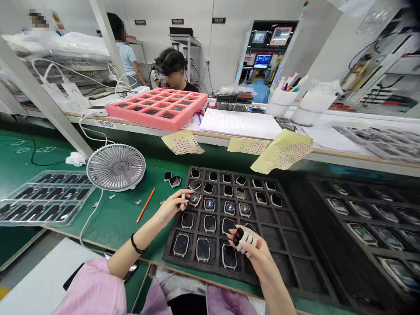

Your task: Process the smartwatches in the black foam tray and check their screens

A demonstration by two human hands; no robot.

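A black foam tray (272, 238) lies in front of me, with square smartwatch heads in many of its compartments. My left hand (173, 206) has its fingers pinched at the edge of a lit smartwatch (194, 200) in the tray's left column. A small white piece (183, 202) shows at those fingers; whether it is worn or held, I cannot make out. Over the tray's lower middle, my right hand (254, 247) is closed around a small stack of white and black pieces (245, 239). More lit smartwatches (229, 207) sit in the same row.
To the right stands another dark tray (357, 214) of watches. A round fan (116, 167), clear plastic tray (46, 197), orange stick (145, 204) and two loose watches (175, 181) are at left. A shelf above bears a pink foam tray (144, 118) and papers (241, 123). A co-worker (172, 70) sits beyond.
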